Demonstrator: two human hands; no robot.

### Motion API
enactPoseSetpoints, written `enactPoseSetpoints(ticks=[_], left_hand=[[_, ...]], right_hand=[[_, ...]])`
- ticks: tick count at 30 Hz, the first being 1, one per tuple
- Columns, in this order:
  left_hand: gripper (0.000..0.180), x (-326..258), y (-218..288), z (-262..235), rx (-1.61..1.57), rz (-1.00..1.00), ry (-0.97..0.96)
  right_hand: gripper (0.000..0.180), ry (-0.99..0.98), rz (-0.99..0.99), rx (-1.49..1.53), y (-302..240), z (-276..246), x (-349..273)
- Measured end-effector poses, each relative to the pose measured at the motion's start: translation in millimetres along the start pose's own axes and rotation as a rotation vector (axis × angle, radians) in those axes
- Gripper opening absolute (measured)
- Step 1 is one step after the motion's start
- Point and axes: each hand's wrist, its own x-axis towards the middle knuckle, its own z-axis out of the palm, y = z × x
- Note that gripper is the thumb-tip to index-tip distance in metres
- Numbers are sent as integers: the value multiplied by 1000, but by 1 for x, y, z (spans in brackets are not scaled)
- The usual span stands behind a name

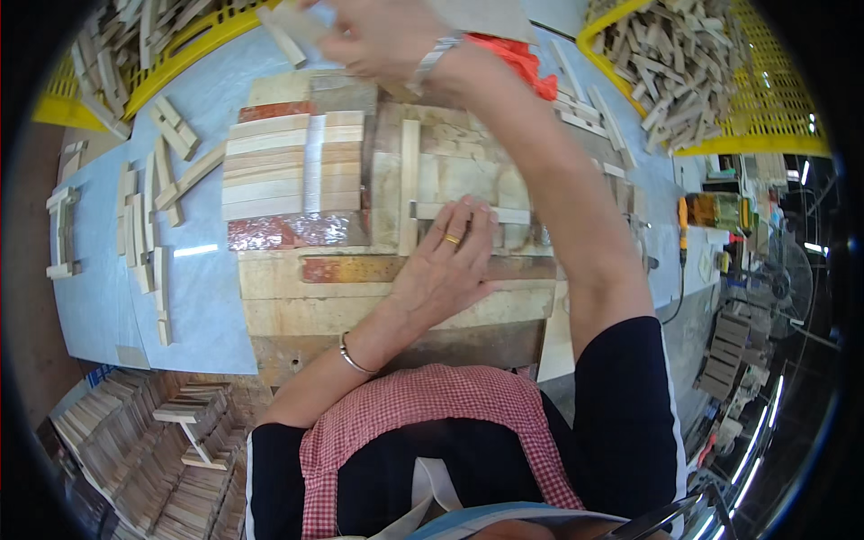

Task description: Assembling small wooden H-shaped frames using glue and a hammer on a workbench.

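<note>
My left hand [456, 236] presses its fingers onto a short wooden strip [511, 215] lying crosswise on a worn wooden work board [396, 292]. The strip's left end meets an upright wooden strip [409, 171], forming a T. At the far edge of the board, my right hand [364, 45] is blurred by motion, its arm stretched across from the right. In its fingers is a pale wooden piece [300, 24], also smeared. Left of the T, several flat wooden strips [265, 171] lie side by side in a block.
Loose and joined wooden strips [162, 180] are scattered on the blue tabletop at left. Yellow baskets [166, 56] of wood pieces stand at the far left and far right. A red cloth or bag [517, 61] lies behind my right arm. Stacked wooden pieces [117, 423] fill the lower left.
</note>
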Motion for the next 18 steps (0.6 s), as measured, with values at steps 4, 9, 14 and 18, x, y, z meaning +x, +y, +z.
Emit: enactPoseSetpoints(ticks=[4,9,14,18], left_hand=[[81,2,1,-3,24,-4,7],[82,8,8,-2,63,-21,-19],[81,7,9,1,76,-14,4],[81,8,10,3,77,-5,12]], right_hand=[[53,137,28,3,43,-65,-92],[54,103,243,-87,83,-37,-202],[50,142,387,-205,96,-16,-218],[48,110,462,-274,109,-10,-218]])
